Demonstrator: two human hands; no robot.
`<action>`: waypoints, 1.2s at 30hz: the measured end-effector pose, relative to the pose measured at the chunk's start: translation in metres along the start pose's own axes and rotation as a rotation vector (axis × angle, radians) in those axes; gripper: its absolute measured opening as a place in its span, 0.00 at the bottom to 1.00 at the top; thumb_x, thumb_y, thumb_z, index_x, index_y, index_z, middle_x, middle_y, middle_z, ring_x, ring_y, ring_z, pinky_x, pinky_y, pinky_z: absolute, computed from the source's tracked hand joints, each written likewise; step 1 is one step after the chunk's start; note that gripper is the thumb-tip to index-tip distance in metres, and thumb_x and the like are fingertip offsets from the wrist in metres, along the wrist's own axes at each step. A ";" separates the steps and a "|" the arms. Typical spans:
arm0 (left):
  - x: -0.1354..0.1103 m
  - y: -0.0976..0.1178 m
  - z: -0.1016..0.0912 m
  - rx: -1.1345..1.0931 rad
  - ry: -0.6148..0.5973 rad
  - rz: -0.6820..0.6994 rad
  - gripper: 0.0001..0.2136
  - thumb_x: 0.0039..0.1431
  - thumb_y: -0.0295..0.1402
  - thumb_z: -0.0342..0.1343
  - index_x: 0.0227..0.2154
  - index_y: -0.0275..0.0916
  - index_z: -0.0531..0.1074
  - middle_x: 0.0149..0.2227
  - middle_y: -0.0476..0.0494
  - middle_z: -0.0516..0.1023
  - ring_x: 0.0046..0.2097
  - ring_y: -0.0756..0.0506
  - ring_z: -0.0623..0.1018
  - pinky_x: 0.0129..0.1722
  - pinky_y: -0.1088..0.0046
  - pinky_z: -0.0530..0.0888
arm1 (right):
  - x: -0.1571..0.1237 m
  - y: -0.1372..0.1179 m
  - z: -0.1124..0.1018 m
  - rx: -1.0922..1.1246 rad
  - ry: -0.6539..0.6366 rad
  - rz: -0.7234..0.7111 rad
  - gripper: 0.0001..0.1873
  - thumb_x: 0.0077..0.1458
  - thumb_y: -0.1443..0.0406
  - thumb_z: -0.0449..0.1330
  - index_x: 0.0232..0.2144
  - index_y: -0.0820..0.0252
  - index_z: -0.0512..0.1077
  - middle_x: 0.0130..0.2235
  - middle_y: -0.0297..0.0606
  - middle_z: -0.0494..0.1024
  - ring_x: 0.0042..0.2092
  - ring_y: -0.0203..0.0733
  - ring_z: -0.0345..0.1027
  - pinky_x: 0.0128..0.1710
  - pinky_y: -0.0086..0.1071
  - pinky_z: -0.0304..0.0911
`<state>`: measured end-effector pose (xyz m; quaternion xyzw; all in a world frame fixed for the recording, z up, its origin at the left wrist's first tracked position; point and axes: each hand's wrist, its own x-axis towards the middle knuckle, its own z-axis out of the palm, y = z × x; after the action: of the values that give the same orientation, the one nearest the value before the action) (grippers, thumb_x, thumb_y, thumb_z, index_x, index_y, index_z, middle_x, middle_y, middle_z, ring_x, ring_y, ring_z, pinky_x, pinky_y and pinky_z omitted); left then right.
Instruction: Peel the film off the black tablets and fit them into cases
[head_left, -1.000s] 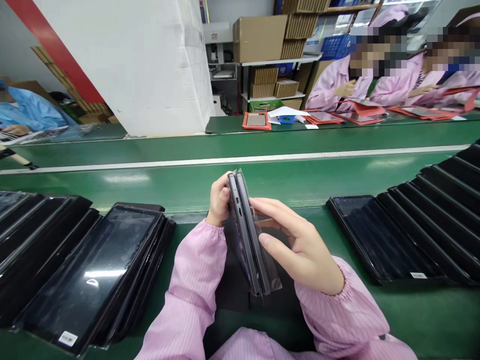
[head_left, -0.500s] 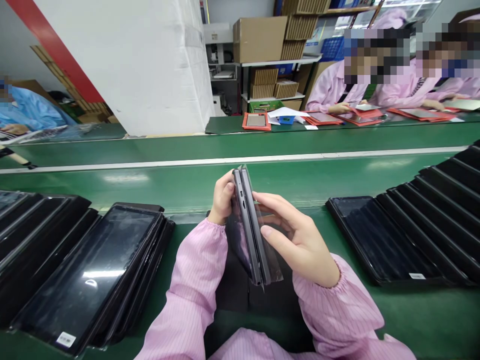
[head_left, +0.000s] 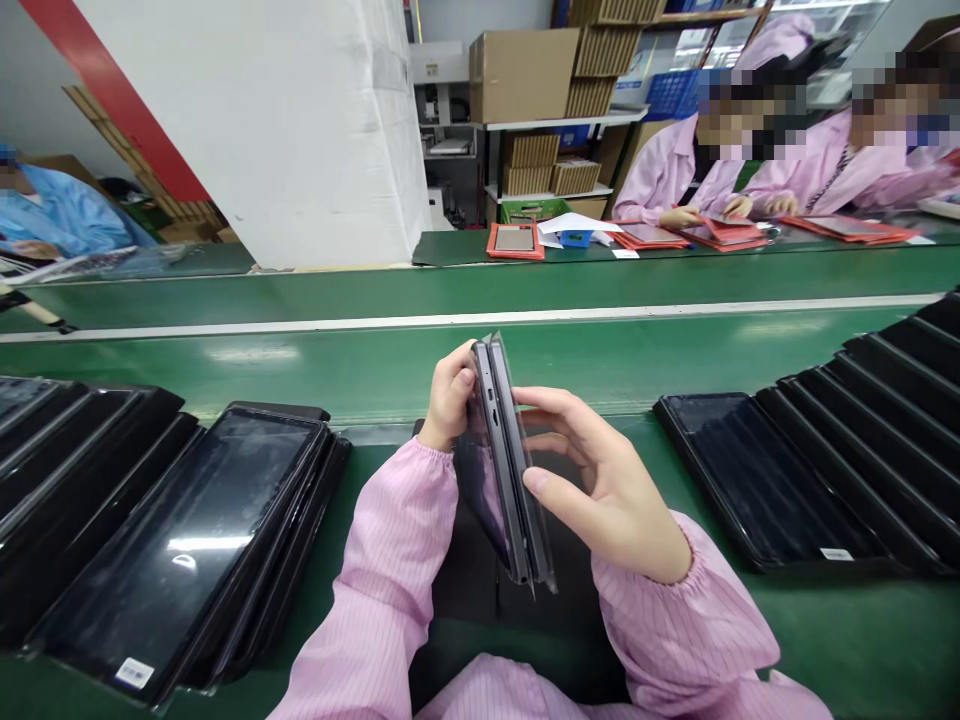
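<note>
Two dark grey tablets (head_left: 504,480) stand on edge between my hands, face to face or back to back, with their port edges towards me and a thin gap between them. Clear film sticks out past their edges. My left hand (head_left: 448,400) is closed around the far upper part of the left tablet, thumb on its outer side. On the other side my right hand (head_left: 611,485) rests its thumb and fingers against the film-covered right tablet, the fingertips partly behind the film. Below them lies a dark flat sheet or case (head_left: 465,590), partly covered.
Film-covered tablets lie in overlapping rows on the left (head_left: 195,510) and on the right (head_left: 765,470). A green bench (head_left: 360,370) runs across. Beyond it are co-workers in pink (head_left: 660,175) and blue (head_left: 82,215), a white pillar (head_left: 315,140) and shelves with cartons (head_left: 525,80).
The two tablets and both hands have shifted slightly to the right and down. The film on the right now lies closer to the tablet. A co-worker's hands have moved across the bench.
</note>
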<state>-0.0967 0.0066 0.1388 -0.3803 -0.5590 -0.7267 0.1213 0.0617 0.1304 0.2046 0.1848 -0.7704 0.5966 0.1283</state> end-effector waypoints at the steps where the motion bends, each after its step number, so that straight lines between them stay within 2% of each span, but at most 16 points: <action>1: 0.000 0.001 0.000 0.006 -0.004 0.001 0.30 0.57 0.66 0.43 0.22 0.41 0.59 0.23 0.50 0.61 0.25 0.49 0.60 0.27 0.68 0.61 | -0.001 -0.001 0.000 -0.016 -0.003 0.001 0.28 0.56 0.70 0.62 0.59 0.52 0.64 0.60 0.42 0.69 0.57 0.47 0.69 0.53 0.41 0.72; 5: -0.004 0.007 0.002 -0.006 -0.025 0.034 0.28 0.58 0.64 0.44 0.23 0.41 0.62 0.23 0.50 0.60 0.24 0.49 0.60 0.25 0.67 0.59 | -0.006 -0.007 0.001 -0.096 -0.027 -0.010 0.33 0.54 0.68 0.65 0.60 0.52 0.60 0.61 0.43 0.68 0.58 0.50 0.67 0.55 0.43 0.71; 12: -0.011 0.016 0.002 -0.087 -0.101 0.046 0.26 0.59 0.61 0.48 0.27 0.40 0.67 0.21 0.50 0.62 0.22 0.49 0.61 0.22 0.68 0.57 | -0.014 -0.017 -0.002 -0.212 -0.139 -0.038 0.42 0.51 0.69 0.66 0.64 0.50 0.52 0.63 0.41 0.63 0.61 0.49 0.64 0.58 0.41 0.69; 19: -0.011 0.021 0.001 -0.094 -0.113 0.085 0.27 0.58 0.62 0.48 0.27 0.40 0.68 0.23 0.50 0.65 0.22 0.50 0.61 0.22 0.69 0.59 | -0.016 -0.019 -0.003 -0.247 -0.198 -0.042 0.43 0.52 0.69 0.65 0.64 0.47 0.50 0.62 0.41 0.65 0.60 0.50 0.66 0.58 0.43 0.69; 25: -0.011 0.024 0.003 -0.094 -0.122 0.085 0.27 0.59 0.62 0.47 0.28 0.40 0.68 0.22 0.50 0.67 0.22 0.50 0.65 0.22 0.71 0.61 | -0.013 -0.019 -0.007 -0.274 -0.256 -0.041 0.46 0.54 0.68 0.63 0.69 0.49 0.45 0.66 0.43 0.59 0.61 0.50 0.64 0.58 0.44 0.68; 31: -0.008 0.022 0.008 -0.031 -0.110 0.071 0.28 0.58 0.62 0.47 0.27 0.39 0.68 0.24 0.50 0.66 0.24 0.49 0.64 0.25 0.70 0.61 | -0.012 -0.016 -0.016 -0.328 -0.268 -0.062 0.48 0.55 0.69 0.61 0.71 0.49 0.42 0.67 0.44 0.59 0.62 0.52 0.63 0.56 0.44 0.70; 36: -0.005 0.023 0.013 0.092 -0.101 0.051 0.25 0.60 0.59 0.48 0.28 0.39 0.68 0.24 0.51 0.67 0.25 0.49 0.64 0.26 0.70 0.61 | -0.013 -0.018 -0.027 -0.350 -0.250 -0.085 0.45 0.55 0.72 0.57 0.71 0.50 0.45 0.70 0.41 0.57 0.65 0.53 0.59 0.58 0.44 0.69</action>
<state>-0.0737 0.0089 0.1531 -0.4246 -0.5875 -0.6768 0.1286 0.0810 0.1543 0.2220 0.2645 -0.8637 0.4201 0.0867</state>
